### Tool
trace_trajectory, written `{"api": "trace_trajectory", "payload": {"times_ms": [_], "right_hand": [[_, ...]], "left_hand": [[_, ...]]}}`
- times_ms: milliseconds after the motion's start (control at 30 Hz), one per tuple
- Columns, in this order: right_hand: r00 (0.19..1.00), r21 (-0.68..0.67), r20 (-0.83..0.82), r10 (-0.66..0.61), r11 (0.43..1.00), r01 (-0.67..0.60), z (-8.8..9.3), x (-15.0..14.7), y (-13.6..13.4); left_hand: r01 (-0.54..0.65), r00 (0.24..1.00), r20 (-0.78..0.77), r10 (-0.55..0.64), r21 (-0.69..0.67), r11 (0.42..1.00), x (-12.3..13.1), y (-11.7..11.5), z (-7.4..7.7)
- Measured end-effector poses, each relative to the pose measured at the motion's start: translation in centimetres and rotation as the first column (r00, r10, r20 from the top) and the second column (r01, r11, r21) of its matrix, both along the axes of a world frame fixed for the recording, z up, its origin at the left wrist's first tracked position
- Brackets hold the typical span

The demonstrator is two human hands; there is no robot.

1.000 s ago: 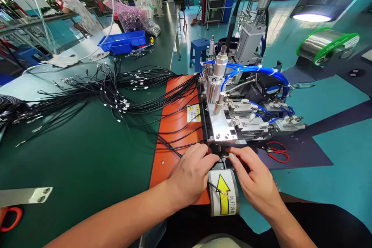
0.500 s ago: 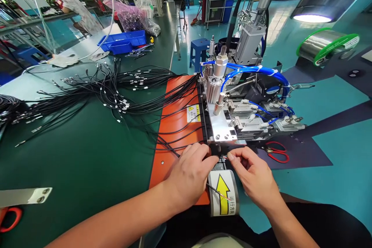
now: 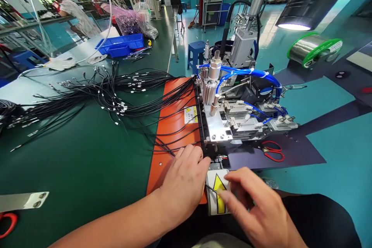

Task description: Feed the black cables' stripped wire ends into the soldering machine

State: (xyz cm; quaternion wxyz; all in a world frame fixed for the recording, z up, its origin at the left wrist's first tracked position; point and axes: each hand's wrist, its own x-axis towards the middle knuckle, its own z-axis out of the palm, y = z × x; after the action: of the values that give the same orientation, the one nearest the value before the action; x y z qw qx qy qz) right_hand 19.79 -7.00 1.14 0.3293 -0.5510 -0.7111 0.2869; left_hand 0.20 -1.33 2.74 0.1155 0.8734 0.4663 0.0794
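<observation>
My left hand [image 3: 186, 182] is closed, its fingers curled around a black cable [image 3: 210, 188] at the machine's front edge. The cable's end sticks out below the palm, over a white guard with a yellow arrow [image 3: 214, 203]. My right hand [image 3: 258, 205] is in front of that guard, thumb and forefinger apart, the thumb at the cable's end. Thin stripped wires [image 3: 223, 157] lie in the machine's feed slot, just beyond my left fingers. The pneumatic machine [image 3: 221, 128] stands above both hands, with several cables fed across its orange plate [image 3: 165, 124].
Bundles of black cables [image 3: 87, 89] cover the green table [image 3: 87, 170]. Red-handled scissors [image 3: 273, 151] lie right of the machine. A solder spool [image 3: 315, 48] and a lamp [image 3: 302, 7] are at upper right. Blue trays [image 3: 122, 45] stand farther back; a person [image 3: 78, 15] sits beyond.
My right hand has left the wires at the feed slot and come down and toward me, to the loose cable end. My left hand stays nearly in place. The view has shifted slightly.
</observation>
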Motion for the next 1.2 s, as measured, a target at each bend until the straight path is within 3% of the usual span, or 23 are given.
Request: {"api": "trace_trajectory", "payload": {"times_ms": [67, 167, 400, 833, 1067, 1200], "right_hand": [[0.989, 0.08, 0.094, 0.116, 0.989, -0.124, 0.0, -0.5, -1.1], [0.969, 0.18, 0.185, 0.164, 0.964, -0.198, -0.5, -1.2, -1.5], [0.977, 0.084, 0.088, 0.196, 0.975, -0.204, -0.8, -1.1, -1.0], [0.983, 0.043, 0.057, 0.177, 0.983, -0.179, -0.6, -1.1, -0.9], [0.991, 0.017, -0.062, 0.115, 0.993, -0.115, -0.7, -1.2, -1.1], [0.992, 0.046, -0.116, 0.041, 0.998, -0.036, -0.3, -1.0, -0.4]], "left_hand": [[0.001, 1.0, -0.018, -0.002, -0.053, 0.999, -0.1, -0.3, 0.4], [0.017, 0.999, -0.044, -0.022, -0.109, 0.994, -0.1, -0.5, 0.6], [-0.026, 0.998, -0.061, 0.017, -0.164, 0.986, 0.1, 0.0, 1.1], [0.042, 0.991, -0.123, -0.046, -0.035, 0.998, -0.3, -0.5, 0.7], [0.003, 0.998, -0.056, -0.004, -0.003, 1.0, -0.4, -0.1, 1.1], [0.052, 0.99, 0.13, -0.051, -0.006, 0.999, -0.5, 0.3, 1.7]]}}
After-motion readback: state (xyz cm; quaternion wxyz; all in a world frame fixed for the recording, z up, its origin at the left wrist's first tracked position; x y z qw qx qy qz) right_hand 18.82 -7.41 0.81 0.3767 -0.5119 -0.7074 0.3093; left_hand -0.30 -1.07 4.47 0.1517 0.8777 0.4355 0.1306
